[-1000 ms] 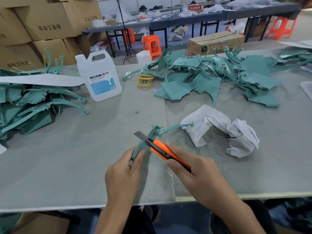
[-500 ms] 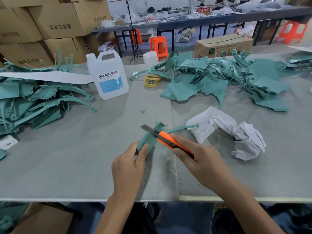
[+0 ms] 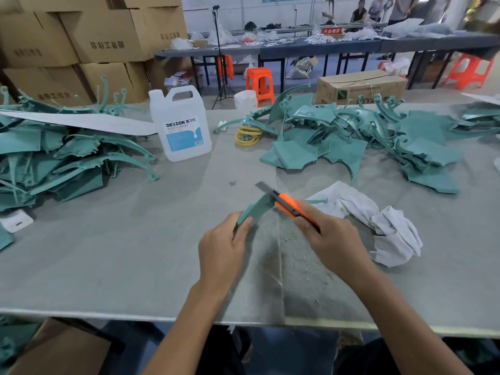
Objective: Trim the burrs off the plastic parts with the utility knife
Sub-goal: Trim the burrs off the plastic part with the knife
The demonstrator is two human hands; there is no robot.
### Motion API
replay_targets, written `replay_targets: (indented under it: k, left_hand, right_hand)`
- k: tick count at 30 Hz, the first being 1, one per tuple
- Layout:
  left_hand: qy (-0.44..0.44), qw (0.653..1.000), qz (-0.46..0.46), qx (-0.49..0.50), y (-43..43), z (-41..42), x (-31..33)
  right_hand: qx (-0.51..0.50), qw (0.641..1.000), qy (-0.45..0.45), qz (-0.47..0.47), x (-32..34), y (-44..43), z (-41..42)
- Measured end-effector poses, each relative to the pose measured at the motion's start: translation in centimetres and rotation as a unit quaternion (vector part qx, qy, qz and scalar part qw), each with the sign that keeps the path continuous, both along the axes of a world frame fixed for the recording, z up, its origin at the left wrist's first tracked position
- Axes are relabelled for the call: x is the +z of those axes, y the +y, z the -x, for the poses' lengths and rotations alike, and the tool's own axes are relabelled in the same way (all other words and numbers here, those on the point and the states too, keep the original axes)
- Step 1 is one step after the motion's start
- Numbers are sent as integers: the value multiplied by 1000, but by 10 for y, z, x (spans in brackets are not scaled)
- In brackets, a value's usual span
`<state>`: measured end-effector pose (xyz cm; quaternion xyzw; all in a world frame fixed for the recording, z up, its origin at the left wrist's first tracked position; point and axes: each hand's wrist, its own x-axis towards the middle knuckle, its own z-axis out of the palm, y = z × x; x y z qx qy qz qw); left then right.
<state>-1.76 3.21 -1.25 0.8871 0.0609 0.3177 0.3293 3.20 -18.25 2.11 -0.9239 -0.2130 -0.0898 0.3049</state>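
Both hands work just above the near edge of the grey table (image 3: 108, 253), forearms reaching in from below. Left hand (image 3: 221, 247) curls its fingers round the lower end of a teal plastic part (image 3: 255, 209), thumb pressed along its side, holding it tilted up and away. Right hand (image 3: 332, 239) grips the orange utility knife (image 3: 286, 203), forefinger laid along the handle, its blade extended and crossing the part's upper end. White rags (image 3: 378, 220) lie just right of the hands. Heaps of teal parts sit at the far right (image 3: 351, 136) and far left (image 3: 54, 163), with a white jug (image 3: 181, 125) between them.
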Motion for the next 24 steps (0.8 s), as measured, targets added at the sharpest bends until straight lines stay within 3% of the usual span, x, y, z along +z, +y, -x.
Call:
replay_targets:
  k: [3, 7, 12, 16, 18, 20, 22, 24]
  left_hand:
    - [-4, 1000, -13, 3, 0, -2, -1]
    - [-12, 1000, -17, 12, 0, -3, -3]
    - [-16, 1000, -24, 12, 2, -6, -5]
    - [-27, 999, -31, 20, 1, -7, -7]
    - [-30, 999, -34, 22, 1, -8, -8]
    - [-14, 1000, 14, 13, 5, -11, -12]
    - [26, 992, 125, -17, 11, -17, -17]
    - [90, 984, 151, -31, 16, -23, -25]
  right_hand:
    - [-49, 998, -28, 19, 2, -9, -12]
    - [52, 997, -6, -48, -5, -5, -1]
    - [-36, 999, -28, -23, 0, -13, -18]
    - [62, 998, 11, -24, -7, -15, -11]
    - [17, 1000, 18, -3, -11, -19, -17]
    - [-54, 998, 19, 6, -10, -24, -24]
    - [-42, 999, 19, -9, -8, -25, -21]
    - [1, 999, 5, -35, -1, -22, -10]
